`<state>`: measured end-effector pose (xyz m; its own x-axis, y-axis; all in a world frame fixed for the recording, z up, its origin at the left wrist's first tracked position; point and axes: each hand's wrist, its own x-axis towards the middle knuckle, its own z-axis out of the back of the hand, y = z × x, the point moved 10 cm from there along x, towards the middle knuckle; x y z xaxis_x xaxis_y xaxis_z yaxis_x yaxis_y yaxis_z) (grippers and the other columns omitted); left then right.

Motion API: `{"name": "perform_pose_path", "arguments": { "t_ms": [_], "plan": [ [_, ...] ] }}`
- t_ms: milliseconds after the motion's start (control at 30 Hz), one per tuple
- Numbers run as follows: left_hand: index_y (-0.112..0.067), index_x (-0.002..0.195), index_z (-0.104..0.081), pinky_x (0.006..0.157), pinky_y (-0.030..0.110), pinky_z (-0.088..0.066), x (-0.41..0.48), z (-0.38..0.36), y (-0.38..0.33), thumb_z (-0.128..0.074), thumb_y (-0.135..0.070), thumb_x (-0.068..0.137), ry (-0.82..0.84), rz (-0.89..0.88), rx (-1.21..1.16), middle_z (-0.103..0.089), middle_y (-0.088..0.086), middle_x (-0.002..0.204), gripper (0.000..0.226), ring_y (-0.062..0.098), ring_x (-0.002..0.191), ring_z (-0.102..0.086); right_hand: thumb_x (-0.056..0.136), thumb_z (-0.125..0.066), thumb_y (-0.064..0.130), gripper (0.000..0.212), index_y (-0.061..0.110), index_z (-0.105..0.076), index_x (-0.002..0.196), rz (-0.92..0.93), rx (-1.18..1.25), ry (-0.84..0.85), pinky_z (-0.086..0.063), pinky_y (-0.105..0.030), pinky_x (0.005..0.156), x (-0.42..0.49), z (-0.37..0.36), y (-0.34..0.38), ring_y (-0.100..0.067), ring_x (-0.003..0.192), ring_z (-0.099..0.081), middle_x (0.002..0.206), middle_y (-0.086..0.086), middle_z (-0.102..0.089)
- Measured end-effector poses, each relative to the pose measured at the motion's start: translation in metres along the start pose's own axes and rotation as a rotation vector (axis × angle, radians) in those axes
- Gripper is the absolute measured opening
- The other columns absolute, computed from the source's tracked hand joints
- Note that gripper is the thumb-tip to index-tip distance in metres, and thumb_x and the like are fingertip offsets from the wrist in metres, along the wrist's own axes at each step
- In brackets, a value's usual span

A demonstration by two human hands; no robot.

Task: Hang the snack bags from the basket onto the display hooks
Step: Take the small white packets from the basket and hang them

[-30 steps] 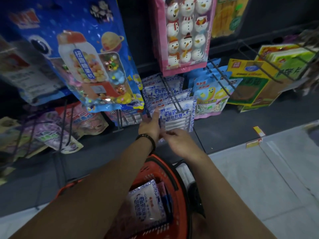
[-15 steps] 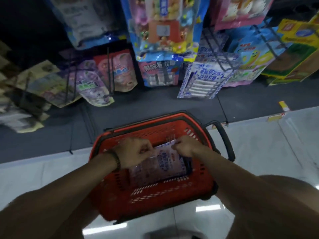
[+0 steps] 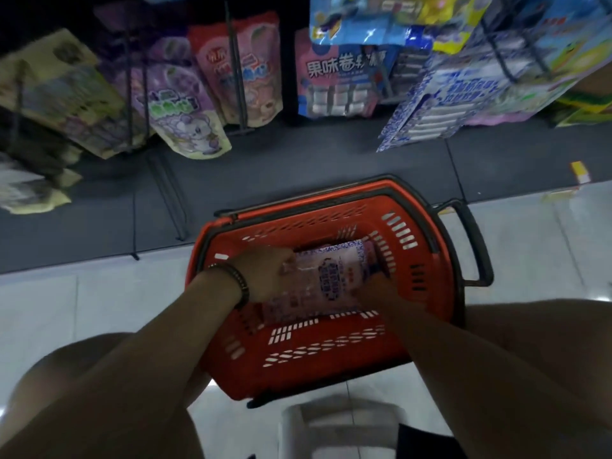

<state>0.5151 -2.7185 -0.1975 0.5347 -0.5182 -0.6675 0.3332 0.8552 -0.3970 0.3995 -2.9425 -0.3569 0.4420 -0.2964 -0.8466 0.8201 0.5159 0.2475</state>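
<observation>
While most print here blurs, we can read one line: the pink pack (image 3: 341, 67) on the far display says 果味卷软, its next character partly covered. The snack bag (image 3: 334, 276) we hold has a purple label with white characters too smeared to make out.

We count one red basket (image 3: 331, 346) on the pale floor (image 3: 66, 309), and one bag held inside it. More pink-and-white wrapping lies under that bag, though we cannot tell how many. Our left hand (image 3: 265, 276), with a beaded bracelet (image 3: 238, 281) on its wrist, curls round the bag's left end. Our right hand (image 3: 381, 288) grips the near right corner, its fingers mostly hidden beneath. To the far left, a purple bag (image 3: 180, 107) and a red bag (image 3: 245, 71) hang on black hooks (image 3: 235, 61), with blue-and-white bags (image 3: 440, 104) to the far right.

A second ago both hands were up at those blue-and-white bags. Half a second ago they pinched the bag's far edge; now they sit at its two ends.
</observation>
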Motion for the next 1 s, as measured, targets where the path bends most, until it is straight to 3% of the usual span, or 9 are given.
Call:
{"name": "perform_pose_path", "arguments": {
  "t_ms": [167, 333, 500, 567, 633, 733, 867, 933, 1000],
  "plan": [
    [-0.024, 0.124, -0.071, 0.072, 0.028, -0.045, 0.008, -0.009, 0.006, -0.057, -0.045, 0.104, 0.098, 0.033, 0.034, -0.071, -0.003, 0.112, 0.032, 0.014, 0.091, -0.061, 0.100, -0.074, 0.014, 0.038, -0.007, -0.066, 0.131, -0.027, 0.134, 0.073, -0.061, -0.043, 0.086, 0.007, -0.021, 0.004, -0.035, 0.109, -0.071, 0.127, -0.024, -0.071],
    [-0.014, 0.121, -0.074, 0.094, 0.041, -0.058, 0.009, -0.005, 0.011, -0.056, -0.040, 0.104, 0.106, 0.091, 0.036, -0.076, 0.008, 0.119, 0.036, 0.027, 0.107, -0.071, 0.104, -0.066, 0.012, 0.033, 0.000, -0.066, 0.135, 0.060, 0.295, 0.116, -0.061, -0.049, 0.096, 0.001, -0.033, 0.024, -0.034, 0.115, -0.067, 0.128, -0.017, -0.068],
    [-0.022, 0.131, -0.068, 0.099, 0.034, -0.051, -0.004, -0.008, 0.021, -0.057, -0.047, 0.105, 0.072, 0.107, 0.073, -0.068, 0.006, 0.138, 0.038, 0.027, 0.123, -0.065, 0.108, -0.056, 0.005, 0.027, 0.004, -0.066, 0.133, 0.198, 0.581, 0.166, -0.061, -0.025, 0.065, -0.024, -0.012, 0.042, -0.016, 0.088, -0.072, 0.113, -0.012, -0.072],
    [-0.021, 0.131, -0.069, 0.093, 0.030, -0.047, -0.011, -0.011, 0.021, -0.058, -0.048, 0.105, 0.066, 0.104, 0.089, -0.069, 0.007, 0.137, 0.039, 0.028, 0.124, -0.065, 0.109, -0.053, 0.002, 0.021, 0.003, -0.071, 0.121, 0.326, 0.560, 0.228, -0.063, -0.025, 0.069, -0.039, -0.001, 0.059, -0.016, 0.084, -0.078, 0.109, -0.017, -0.075],
    [-0.020, 0.124, -0.072, 0.083, 0.029, -0.044, -0.018, -0.011, 0.020, -0.059, -0.045, 0.104, 0.065, 0.102, 0.086, -0.073, 0.008, 0.129, 0.035, 0.029, 0.119, -0.067, 0.109, -0.051, -0.002, 0.023, 0.001, -0.071, 0.118, 0.406, 0.502, 0.301, -0.063, -0.037, 0.085, -0.061, 0.011, 0.075, -0.025, 0.093, -0.076, 0.111, -0.024, -0.076],
    [-0.018, 0.118, -0.072, 0.090, 0.035, -0.053, -0.031, 0.009, 0.019, -0.067, -0.053, 0.093, -0.061, 0.124, 0.001, -0.075, 0.007, 0.122, 0.044, 0.030, 0.114, -0.069, 0.110, -0.052, 0.002, 0.025, 0.015, -0.067, 0.125, 0.489, 0.376, 0.343, -0.056, -0.049, 0.102, -0.094, 0.038, 0.095, -0.027, 0.109, -0.069, 0.118, -0.010, -0.075],
    [-0.026, 0.140, -0.062, 0.109, 0.034, -0.050, -0.068, 0.045, 0.014, -0.085, -0.056, 0.076, -0.423, 0.120, -0.204, -0.069, 0.000, 0.141, 0.074, 0.022, 0.128, -0.065, 0.112, -0.053, 0.015, 0.027, 0.027, -0.067, 0.132, 0.514, 0.371, 0.466, -0.067, -0.050, 0.074, -0.152, 0.077, 0.107, -0.033, 0.109, -0.077, 0.122, -0.011, -0.079],
    [-0.034, 0.134, -0.065, 0.106, 0.034, -0.053, -0.083, 0.055, 0.004, -0.083, -0.066, 0.071, -0.515, 0.026, -0.336, -0.072, -0.012, 0.133, 0.073, 0.012, 0.122, -0.068, 0.111, -0.055, 0.016, 0.027, 0.025, -0.066, 0.135, 0.597, 0.335, 0.505, -0.068, -0.052, 0.076, -0.185, 0.097, 0.117, -0.032, 0.109, -0.077, 0.125, -0.012, -0.078],
    [-0.035, 0.139, -0.063, 0.111, 0.037, -0.051, -0.095, 0.056, -0.017, -0.087, -0.056, 0.075, -0.452, -0.117, -0.524, -0.070, -0.018, 0.137, 0.071, 0.008, 0.128, -0.066, 0.112, -0.054, 0.014, 0.029, 0.024, -0.066, 0.137, 0.682, 0.282, 0.512, -0.067, -0.052, 0.081, -0.218, 0.116, 0.127, -0.030, 0.111, -0.077, 0.128, -0.013, -0.077]
  ]
}}
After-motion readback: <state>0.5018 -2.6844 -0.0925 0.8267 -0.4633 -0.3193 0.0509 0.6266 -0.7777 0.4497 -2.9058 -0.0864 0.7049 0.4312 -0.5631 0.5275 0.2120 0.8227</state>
